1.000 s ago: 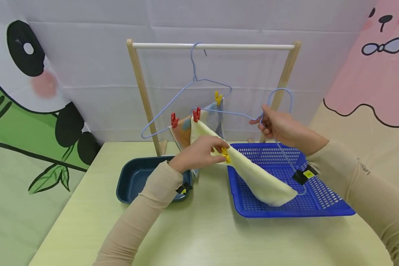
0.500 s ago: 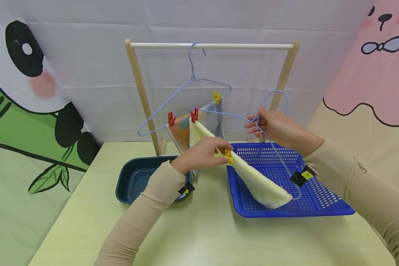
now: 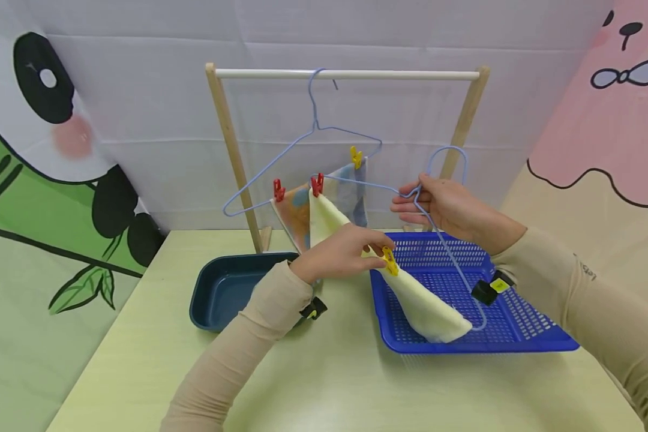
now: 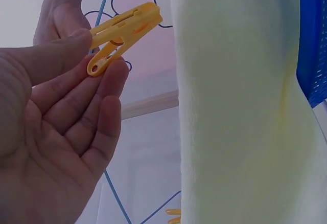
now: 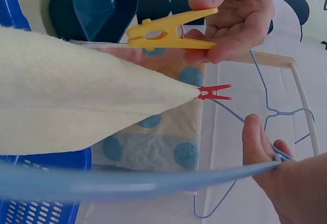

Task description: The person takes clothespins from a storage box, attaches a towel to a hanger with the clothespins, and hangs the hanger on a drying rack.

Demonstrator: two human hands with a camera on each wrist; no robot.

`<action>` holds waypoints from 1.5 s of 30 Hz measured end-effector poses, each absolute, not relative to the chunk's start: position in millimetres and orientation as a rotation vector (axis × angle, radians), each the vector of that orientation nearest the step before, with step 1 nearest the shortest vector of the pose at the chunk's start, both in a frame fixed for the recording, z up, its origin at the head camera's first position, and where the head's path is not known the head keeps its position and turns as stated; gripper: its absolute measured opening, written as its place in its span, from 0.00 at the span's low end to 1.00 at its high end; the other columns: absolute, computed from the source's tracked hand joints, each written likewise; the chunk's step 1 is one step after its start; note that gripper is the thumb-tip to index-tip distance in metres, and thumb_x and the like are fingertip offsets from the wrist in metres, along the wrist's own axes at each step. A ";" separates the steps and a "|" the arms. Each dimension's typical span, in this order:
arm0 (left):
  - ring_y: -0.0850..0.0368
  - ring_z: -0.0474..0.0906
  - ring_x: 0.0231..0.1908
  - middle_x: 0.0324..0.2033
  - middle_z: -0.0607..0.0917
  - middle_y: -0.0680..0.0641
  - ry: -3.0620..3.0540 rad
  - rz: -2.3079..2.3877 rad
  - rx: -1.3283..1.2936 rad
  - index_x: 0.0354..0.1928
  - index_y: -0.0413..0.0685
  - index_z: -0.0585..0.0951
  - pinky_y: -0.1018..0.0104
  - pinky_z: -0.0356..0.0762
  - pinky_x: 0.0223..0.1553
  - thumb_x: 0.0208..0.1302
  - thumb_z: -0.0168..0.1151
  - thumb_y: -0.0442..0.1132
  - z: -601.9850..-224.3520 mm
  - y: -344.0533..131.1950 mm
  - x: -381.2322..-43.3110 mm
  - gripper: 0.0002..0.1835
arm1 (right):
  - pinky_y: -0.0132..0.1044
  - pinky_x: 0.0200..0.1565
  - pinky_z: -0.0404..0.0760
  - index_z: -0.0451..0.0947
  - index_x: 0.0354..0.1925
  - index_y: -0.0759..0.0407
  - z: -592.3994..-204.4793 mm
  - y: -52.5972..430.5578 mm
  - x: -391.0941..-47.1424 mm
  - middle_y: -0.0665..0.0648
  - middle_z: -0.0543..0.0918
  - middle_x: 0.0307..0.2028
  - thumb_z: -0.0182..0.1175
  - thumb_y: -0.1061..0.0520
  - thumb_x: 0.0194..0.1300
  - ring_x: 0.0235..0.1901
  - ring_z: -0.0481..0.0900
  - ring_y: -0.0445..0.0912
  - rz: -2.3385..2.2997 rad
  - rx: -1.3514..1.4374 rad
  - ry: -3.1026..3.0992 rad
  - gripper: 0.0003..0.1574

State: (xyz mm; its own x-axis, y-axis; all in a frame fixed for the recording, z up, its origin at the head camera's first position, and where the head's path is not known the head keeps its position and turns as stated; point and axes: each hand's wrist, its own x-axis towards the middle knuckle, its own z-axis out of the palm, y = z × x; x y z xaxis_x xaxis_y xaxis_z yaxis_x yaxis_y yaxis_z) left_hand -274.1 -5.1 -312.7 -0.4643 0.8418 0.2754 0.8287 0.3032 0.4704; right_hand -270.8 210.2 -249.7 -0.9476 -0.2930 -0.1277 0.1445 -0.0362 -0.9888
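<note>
My left hand (image 3: 345, 252) pinches a yellow clothespin (image 3: 390, 261) between thumb and fingers; the left wrist view shows its nose beside the pale yellow cloth (image 4: 235, 106), apart from it. With my right hand (image 3: 453, 204) I hold a blue wire hanger (image 3: 448, 243) at its neck, thumb and forefinger on the wire and the other fingers extended. A red clothespin (image 3: 317, 185) fixes one corner of the cloth to the hanger's left end. From there the cloth (image 3: 429, 312) slants down right, its lower end at the hanger's other end over the blue basket.
Behind, a second blue hanger (image 3: 270, 165) hangs on the rack's white rail (image 3: 399, 75), a patterned cloth (image 3: 351, 201) clipped to it by a red clothespin (image 3: 279, 190) and a yellow clothespin (image 3: 356, 157). A dark teal tub (image 3: 194, 300) stands left, the blue mesh basket (image 3: 480, 347) right.
My left hand has moved right along the cloth with the yellow clothespin. The hanger in my right hand has shifted slightly left at its lower end, and that hand's free fingers have straightened.
</note>
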 end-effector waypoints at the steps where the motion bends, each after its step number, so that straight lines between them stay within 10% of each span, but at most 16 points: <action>1: 0.62 0.80 0.41 0.43 0.84 0.51 2.513 0.887 1.632 0.50 0.43 0.81 0.73 0.73 0.45 0.63 0.63 0.36 -312.4 -4.2 -273.4 0.14 | 0.38 0.45 0.79 0.61 0.56 0.74 -249.2 209.7 -270.8 0.65 0.77 0.46 0.32 0.46 0.76 0.43 0.82 0.49 -2.075 -0.150 1.932 0.32; 45: 0.67 0.75 0.25 0.34 0.86 0.55 2.349 0.768 2.017 0.39 0.48 0.87 0.79 0.67 0.30 0.63 0.62 0.34 -316.7 51.2 -250.9 0.07 | 0.39 0.48 0.78 0.58 0.57 0.78 -249.9 210.9 -273.5 0.67 0.76 0.47 0.35 0.45 0.75 0.47 0.80 0.51 -2.027 -0.322 1.896 0.35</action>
